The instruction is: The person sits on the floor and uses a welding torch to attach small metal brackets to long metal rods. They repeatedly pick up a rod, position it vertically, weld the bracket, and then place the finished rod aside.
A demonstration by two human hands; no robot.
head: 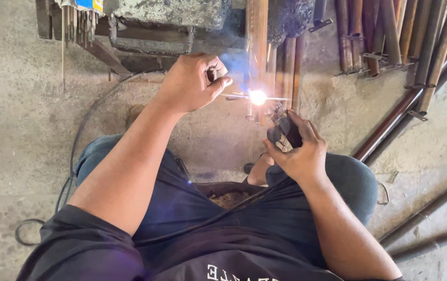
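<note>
Welding called for steadiness: the right hand (299,148) was clamped on the dark electrode holder (284,132). The left hand (192,80) pinched the thin metal piece (234,96) beside the bright arc (257,97); both needed stillness.

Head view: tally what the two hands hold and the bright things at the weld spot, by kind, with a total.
Hands: 2, left hand and right hand
Welding holder in the right hand's grip: 1
Thin metal rod pinched by the left hand: 1
Welding spark: 1
Black cable across the lap: 1
Total: 6
</note>
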